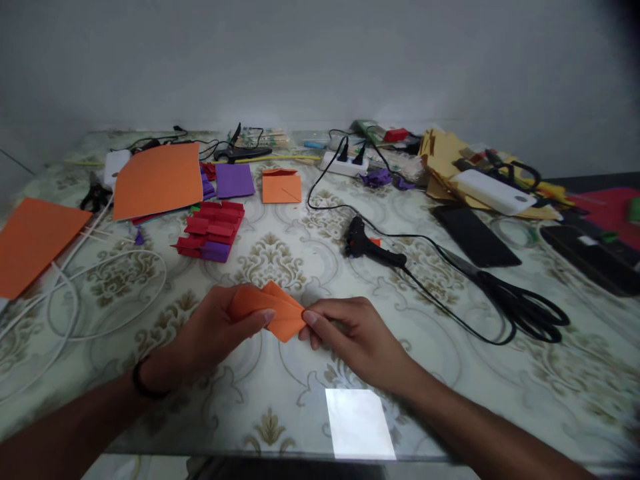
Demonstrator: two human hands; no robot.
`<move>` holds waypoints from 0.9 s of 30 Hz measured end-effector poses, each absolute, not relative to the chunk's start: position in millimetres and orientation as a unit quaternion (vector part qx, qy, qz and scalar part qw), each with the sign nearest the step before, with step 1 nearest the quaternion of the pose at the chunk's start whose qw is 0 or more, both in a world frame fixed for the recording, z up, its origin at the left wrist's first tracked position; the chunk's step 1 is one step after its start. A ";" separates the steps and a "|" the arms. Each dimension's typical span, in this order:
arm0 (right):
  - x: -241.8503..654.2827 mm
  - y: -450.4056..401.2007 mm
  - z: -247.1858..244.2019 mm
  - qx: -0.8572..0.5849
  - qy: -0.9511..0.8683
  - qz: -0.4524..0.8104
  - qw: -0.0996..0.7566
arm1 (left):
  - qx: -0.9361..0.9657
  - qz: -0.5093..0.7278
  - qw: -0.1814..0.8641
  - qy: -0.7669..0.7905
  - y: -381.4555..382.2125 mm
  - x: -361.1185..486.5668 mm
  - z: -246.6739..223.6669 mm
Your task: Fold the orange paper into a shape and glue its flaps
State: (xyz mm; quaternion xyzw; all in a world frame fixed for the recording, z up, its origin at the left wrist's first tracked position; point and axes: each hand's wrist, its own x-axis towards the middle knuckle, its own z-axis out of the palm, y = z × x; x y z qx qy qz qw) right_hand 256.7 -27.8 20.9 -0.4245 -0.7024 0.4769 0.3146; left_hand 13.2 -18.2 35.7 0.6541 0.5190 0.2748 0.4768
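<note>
Between my two hands, above the near middle of the patterned table (265,380), is a folded piece of orange paper (286,320). My left hand (225,317) grips its left part, thumb laid across the top and the other fingers behind. At its right corner, my right hand (345,330) pinches the paper between thumb and fingers. The piece has layered, diamond-like folds; its underside is hidden. Beyond it lie a block of folded red paper pieces (215,227) and, to the right, a black hot glue gun (375,245) on its side.
Large scissors (520,300) and a black phone (475,233) lie right. Orange sheets (160,180) and a looped white cable (75,300) are left. A purple square (235,180), orange folded paper (281,187) and a power strip (345,163) sit farther back. A bright white patch (360,423) is near the front edge.
</note>
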 end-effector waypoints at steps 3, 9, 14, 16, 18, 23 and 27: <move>256.9 -27.8 19.9 -0.432 -0.689 0.483 0.326 | 0.646 0.282 0.469 0.533 -17.9 12.8 31.9; 256.4 -25.0 18.3 -0.446 -0.681 0.487 0.317 | 0.673 0.293 0.415 0.538 -15.8 11.3 28.0; 255.5 -26.2 16.0 -0.439 -0.651 0.533 0.315 | 0.683 0.273 0.416 0.534 -15.1 9.0 26.0; 256.4 -26.5 16.6 -0.439 -0.640 0.538 0.330 | 0.666 0.281 0.457 0.519 -13.7 7.1 23.7; 258.2 -25.7 18.2 -0.444 -0.633 0.536 0.338 | 0.638 0.300 0.507 0.497 -11.8 5.6 21.4; 261.7 -20.6 22.3 -0.446 -0.675 0.487 0.331 | 0.601 0.315 0.568 0.466 -8.6 5.6 20.0; 261.0 -18.7 21.5 -0.393 -0.741 0.396 0.373 | 0.672 0.313 0.501 0.447 -9.1 4.6 21.0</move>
